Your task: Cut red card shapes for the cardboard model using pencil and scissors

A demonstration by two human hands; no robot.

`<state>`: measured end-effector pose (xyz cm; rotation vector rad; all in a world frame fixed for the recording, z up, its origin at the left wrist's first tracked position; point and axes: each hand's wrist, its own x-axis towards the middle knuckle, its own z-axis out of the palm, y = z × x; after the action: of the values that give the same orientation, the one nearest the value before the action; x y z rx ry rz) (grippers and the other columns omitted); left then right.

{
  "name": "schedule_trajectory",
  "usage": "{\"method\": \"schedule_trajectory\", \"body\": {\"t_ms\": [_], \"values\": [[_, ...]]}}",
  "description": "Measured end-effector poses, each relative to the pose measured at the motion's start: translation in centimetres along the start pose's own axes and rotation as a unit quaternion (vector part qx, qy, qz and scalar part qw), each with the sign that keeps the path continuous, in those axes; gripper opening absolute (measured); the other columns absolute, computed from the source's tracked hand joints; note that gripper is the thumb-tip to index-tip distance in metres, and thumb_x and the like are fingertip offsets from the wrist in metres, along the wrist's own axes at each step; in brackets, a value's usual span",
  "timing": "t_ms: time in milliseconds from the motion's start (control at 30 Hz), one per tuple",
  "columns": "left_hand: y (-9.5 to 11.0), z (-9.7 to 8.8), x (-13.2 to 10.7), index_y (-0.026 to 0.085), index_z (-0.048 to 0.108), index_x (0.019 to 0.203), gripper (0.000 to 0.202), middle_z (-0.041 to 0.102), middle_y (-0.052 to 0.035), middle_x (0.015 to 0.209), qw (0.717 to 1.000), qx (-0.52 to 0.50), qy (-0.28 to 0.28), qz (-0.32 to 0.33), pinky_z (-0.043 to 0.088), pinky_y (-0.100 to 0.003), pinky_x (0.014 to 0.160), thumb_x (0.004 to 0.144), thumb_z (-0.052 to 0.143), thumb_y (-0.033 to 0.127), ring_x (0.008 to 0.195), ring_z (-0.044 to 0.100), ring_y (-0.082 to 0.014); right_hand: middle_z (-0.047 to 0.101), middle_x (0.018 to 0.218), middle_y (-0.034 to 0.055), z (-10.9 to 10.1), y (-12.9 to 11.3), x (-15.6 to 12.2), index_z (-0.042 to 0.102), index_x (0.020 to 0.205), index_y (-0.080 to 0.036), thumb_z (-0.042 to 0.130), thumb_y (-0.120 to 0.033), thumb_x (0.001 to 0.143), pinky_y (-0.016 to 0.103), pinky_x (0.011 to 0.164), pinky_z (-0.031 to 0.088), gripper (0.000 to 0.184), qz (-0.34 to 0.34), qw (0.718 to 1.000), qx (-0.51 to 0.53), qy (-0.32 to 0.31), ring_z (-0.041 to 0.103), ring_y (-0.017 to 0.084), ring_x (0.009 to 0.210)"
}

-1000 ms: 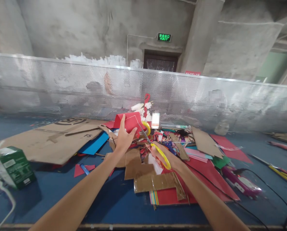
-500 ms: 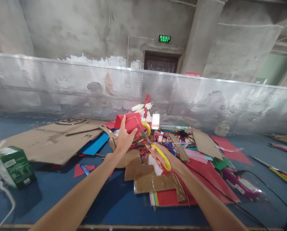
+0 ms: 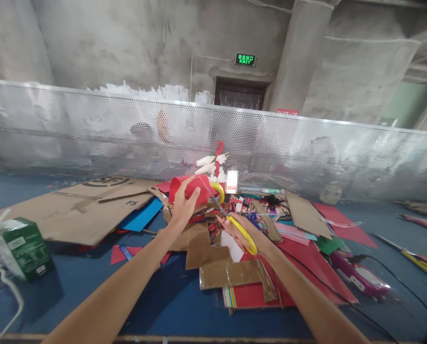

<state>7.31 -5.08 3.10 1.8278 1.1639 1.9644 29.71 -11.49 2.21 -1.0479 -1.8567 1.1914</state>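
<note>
Well left of your left hand stands one green box, and well right of your right hand one clear jar, contents unclear. Cardboard scraps clutter the table beneath your fingers. Left fingers pinch one red sheet; right fingers grip one pair of scissors, tips at the sheet's edge.

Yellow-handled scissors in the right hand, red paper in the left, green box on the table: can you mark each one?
Yellow-handled scissors [image 3: 231, 220]: head view, base of the handle.
Red paper [image 3: 205, 189]: head view, its front face.
Green box [image 3: 27, 251]: head view, its printed side.
</note>
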Motion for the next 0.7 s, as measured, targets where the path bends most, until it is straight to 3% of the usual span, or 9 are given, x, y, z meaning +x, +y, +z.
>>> {"method": "schedule_trajectory", "body": {"t_ms": [167, 367, 700], "values": [[-1.3, -0.5, 0.5, 0.022, 0.068, 0.125, 0.039, 0.071, -0.0084, 0.126, 0.999, -0.014, -0.018, -0.026, 0.050, -0.047, 0.105, 0.088, 0.066, 0.030, 0.115, 0.066, -0.0276, 0.043, 0.060, -0.0071, -0.1, 0.0, 0.1, 0.054, 0.101, -0.020, 0.060, -0.071, 0.082, 0.017, 0.033, 0.030, 0.055, -0.005, 1.000, -0.002, 0.000, 0.037, 0.006, 0.038], [-1.3, -0.8, 0.6, 0.023, 0.063, 0.135, 0.048, 0.069, -0.0081, 0.131, 0.999, -0.008, -0.050, -0.008, 0.050, -0.047, 0.106, 0.087, 0.066, 0.030, 0.118, 0.066, -0.0281, 0.042, 0.060, -0.0067, -0.2, 0.2, -0.3, 0.052, 0.103, -0.023, 0.058, -0.075, 0.082, 0.019, 0.033, 0.032, 0.056, -0.008, 1.000, 0.007, -0.007, 0.038, 0.008, 0.037], [-0.3, -0.9, 0.4, 0.021, 0.064, 0.133, 0.044, 0.066, -0.0080, 0.136, 0.995, 0.023, -0.087, 0.034, 0.046, -0.041, 0.110, 0.090, 0.064, 0.029, 0.125, 0.061, -0.0258, 0.043, 0.062, -0.0081, -0.3, 0.8, 0.0, 0.053, 0.104, -0.023, 0.062, -0.077, 0.077, 0.017, 0.032, 0.033, 0.062, -0.001, 1.000, 0.027, -0.003, 0.035, 0.005, 0.037]]}}
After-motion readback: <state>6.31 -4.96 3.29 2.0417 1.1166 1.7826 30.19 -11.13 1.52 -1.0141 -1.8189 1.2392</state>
